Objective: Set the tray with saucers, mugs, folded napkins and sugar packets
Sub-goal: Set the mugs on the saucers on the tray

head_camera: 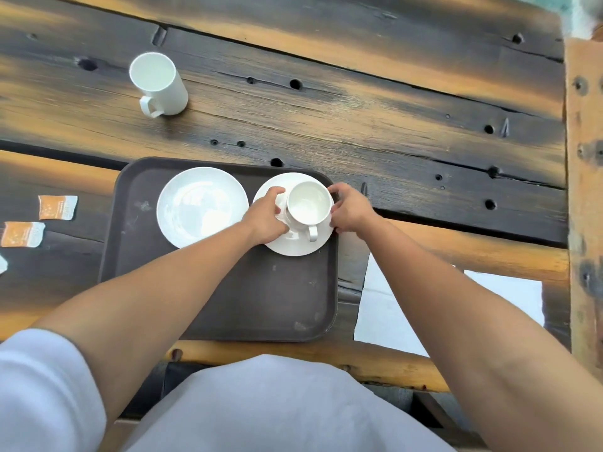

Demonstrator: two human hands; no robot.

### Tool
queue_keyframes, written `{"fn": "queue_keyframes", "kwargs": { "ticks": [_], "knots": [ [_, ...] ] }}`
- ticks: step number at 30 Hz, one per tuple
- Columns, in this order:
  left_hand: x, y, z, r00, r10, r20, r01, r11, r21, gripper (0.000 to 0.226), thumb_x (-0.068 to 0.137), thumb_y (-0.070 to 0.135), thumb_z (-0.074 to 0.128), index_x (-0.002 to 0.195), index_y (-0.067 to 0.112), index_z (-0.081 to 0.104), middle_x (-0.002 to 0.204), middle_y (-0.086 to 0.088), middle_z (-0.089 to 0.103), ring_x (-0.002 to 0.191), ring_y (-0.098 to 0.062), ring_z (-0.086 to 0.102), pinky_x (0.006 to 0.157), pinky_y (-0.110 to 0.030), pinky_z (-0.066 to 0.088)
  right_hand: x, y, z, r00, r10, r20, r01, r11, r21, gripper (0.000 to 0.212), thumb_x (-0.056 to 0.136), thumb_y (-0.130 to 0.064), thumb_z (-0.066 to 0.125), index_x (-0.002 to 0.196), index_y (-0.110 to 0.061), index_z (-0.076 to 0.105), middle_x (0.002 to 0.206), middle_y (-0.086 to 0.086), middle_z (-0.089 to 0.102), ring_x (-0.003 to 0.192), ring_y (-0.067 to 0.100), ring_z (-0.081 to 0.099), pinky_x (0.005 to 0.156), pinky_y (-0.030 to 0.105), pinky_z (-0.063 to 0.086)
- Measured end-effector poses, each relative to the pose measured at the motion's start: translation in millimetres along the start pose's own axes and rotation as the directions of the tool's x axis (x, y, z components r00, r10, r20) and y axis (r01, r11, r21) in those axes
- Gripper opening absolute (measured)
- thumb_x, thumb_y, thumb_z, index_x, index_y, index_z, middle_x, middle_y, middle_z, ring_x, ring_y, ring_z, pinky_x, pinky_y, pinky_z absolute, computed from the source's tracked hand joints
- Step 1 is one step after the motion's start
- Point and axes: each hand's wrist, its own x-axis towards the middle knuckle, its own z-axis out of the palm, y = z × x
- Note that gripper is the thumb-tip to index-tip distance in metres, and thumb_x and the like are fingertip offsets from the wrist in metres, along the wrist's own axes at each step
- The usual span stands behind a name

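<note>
A dark brown tray point(254, 298) lies in front of me with two white saucers at its far side. The left saucer point(195, 207) is bare. On the right saucer point(295, 244) stands a white mug point(308, 203), handle toward me. My left hand point(266, 216) wraps the mug's left side and my right hand point(350, 208) grips the saucer's right rim beside the mug. A second white mug point(158, 83) stands on the table far left. Two orange sugar packets point(57, 207) point(23, 233) lie left of the tray. White napkins point(391, 308) lie right of the tray, partly under my right arm.
The table point(391, 109) is rough dark and orange planks with holes and gaps. A wooden post point(584, 190) runs along the right edge. A white scrap point(2, 264) shows at the far left edge.
</note>
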Motion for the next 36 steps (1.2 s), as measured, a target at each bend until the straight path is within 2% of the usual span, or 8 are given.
{"fn": "queue_keyframes", "kwargs": {
  "ticks": [4, 6, 10, 14, 22, 27, 32, 36],
  "knots": [
    [-4.0, -7.8, -31.9, 0.994, -0.093, -0.055, 0.084, 0.985, -0.150, 0.035, 0.088, 0.005, 0.063, 0.121, 0.013, 0.058, 0.102, -0.006, 0.062, 0.074, -0.024, 0.064, 0.062, -0.030, 0.052, 7.1, -19.4, -28.0, 0.988, 0.046, -0.149, -0.027, 0.992, 0.124, 0.017, 0.092, -0.006, 0.049, 0.101, -0.017, 0.059, 0.102, 0.015, 0.069, 0.082, 0.030, 0.068, 0.061, 0.033, 0.053],
    [-7.3, -17.3, -50.1, 0.990, -0.104, -0.096, 0.087, 0.982, -0.166, 0.022, 0.088, 0.005, 0.058, 0.108, 0.012, 0.063, 0.092, -0.005, 0.065, 0.068, -0.020, 0.064, 0.057, -0.026, 0.051, 10.3, -37.6, -34.6, 0.977, 0.025, -0.213, 0.008, 0.988, 0.157, 0.015, 0.093, -0.008, 0.047, 0.088, -0.018, 0.057, 0.097, 0.014, 0.071, 0.071, 0.027, 0.065, 0.049, 0.026, 0.045],
    [-10.1, -42.6, -85.0, 0.977, -0.158, -0.144, 0.130, 0.974, -0.187, 0.018, 0.088, 0.006, 0.053, 0.100, 0.014, 0.065, 0.090, -0.006, 0.066, 0.068, -0.019, 0.066, 0.058, -0.025, 0.050, 12.3, -79.7, -19.5, 0.977, -0.085, -0.195, 0.115, 0.982, 0.147, 0.014, 0.092, -0.011, 0.049, 0.088, -0.015, 0.062, 0.091, 0.014, 0.074, 0.069, 0.025, 0.063, 0.056, 0.031, 0.049],
    [-7.2, -68.6, -121.0, 0.961, -0.190, -0.203, 0.155, 0.972, -0.177, 0.017, 0.089, 0.009, 0.053, 0.099, 0.017, 0.064, 0.089, -0.001, 0.067, 0.070, -0.016, 0.070, 0.058, -0.026, 0.051, 16.2, -121.1, 21.6, 0.983, -0.163, -0.080, 0.172, 0.976, 0.131, 0.024, 0.091, -0.007, 0.047, 0.072, -0.018, 0.057, 0.083, 0.014, 0.068, 0.065, 0.024, 0.057, 0.045, 0.024, 0.037],
    [37.1, -105.9, -199.1, 0.934, -0.193, -0.301, 0.128, 0.966, -0.224, 0.014, 0.092, 0.012, 0.054, 0.085, 0.024, 0.058, 0.077, 0.000, 0.065, 0.065, -0.022, 0.067, 0.061, -0.028, 0.052, 47.0, -197.7, 83.4, 0.985, -0.157, 0.068, 0.150, 0.984, 0.097, 0.014, 0.096, -0.012, 0.046, 0.089, -0.015, 0.058, 0.089, 0.009, 0.069, 0.058, 0.018, 0.061, 0.050, 0.026, 0.048],
    [87.6, -121.2, -242.1, 0.937, -0.182, -0.299, 0.107, 0.962, -0.251, 0.015, 0.091, 0.004, 0.048, 0.097, 0.016, 0.055, 0.073, -0.002, 0.061, 0.058, -0.022, 0.062, 0.055, -0.030, 0.050, 87.8, -241.1, 116.9, 0.995, -0.057, 0.078, 0.043, 0.986, 0.164, 0.011, 0.092, -0.006, 0.054, 0.099, -0.014, 0.057, 0.086, 0.016, 0.072, 0.066, 0.027, 0.064, 0.053, 0.033, 0.053],
    [136.7, -130.4, -267.7, 0.956, -0.189, -0.223, 0.114, 0.944, -0.311, 0.024, 0.088, 0.002, 0.059, 0.099, 0.020, 0.047, 0.089, -0.005, 0.065, 0.066, -0.023, 0.064, 0.051, -0.031, 0.052, 129.3, -278.4, 143.0, 0.996, -0.060, 0.073, 0.043, 0.977, 0.210, 0.063, 0.085, 0.001, 0.060, 0.140, -0.019, 0.040, 0.082, 0.007, 0.065, 0.064, 0.020, 0.063, 0.059, 0.035, 0.059],
    [155.6, -136.0, -274.0, 0.958, -0.098, -0.270, 0.019, 0.959, -0.282, 0.046, 0.078, 0.007, 0.072, 0.114, 0.020, 0.047, 0.092, 0.002, 0.059, 0.091, -0.029, 0.065, 0.074, -0.041, 0.058, 151.3, -299.5, 157.7, 0.993, -0.120, 0.010, 0.115, 0.968, 0.222, 0.076, 0.074, 0.003, 0.060, 0.141, -0.027, 0.042, 0.092, 0.008, 0.069, 0.075, 0.024, 0.067, 0.067, 0.039, 0.062]
  ]
}}
